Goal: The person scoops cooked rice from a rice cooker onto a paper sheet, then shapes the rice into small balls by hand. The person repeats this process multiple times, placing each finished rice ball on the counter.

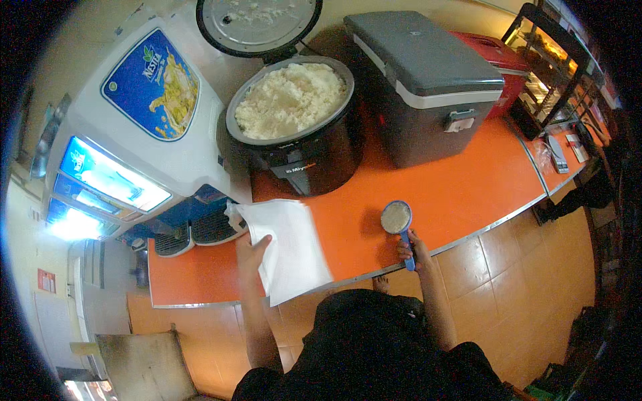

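Observation:
My left hand (254, 250) grips the left edge of white paper sheets (296, 245), with the thumb on top. The paper extends over the front of an orange counter (451, 190). In my right hand (416, 249) is the handle of a blue scoop (407, 238); rice (396, 216) fills its round bowl. It is held above the counter near the front edge. Beyond the paper stands a black rice cooker (321, 170) heaped with cooked white rice (293, 100). Its lid (258, 25) is raised, with rice grains stuck inside.
A lit Nestea drink dispenser (145, 105) with drip trays (215, 225) stands at the left. Right of the cooker are a grey cooler box (426, 65) and a red cooler box (506, 75). Farther right are a lit glass display case (544, 65) and a small scale (556, 154).

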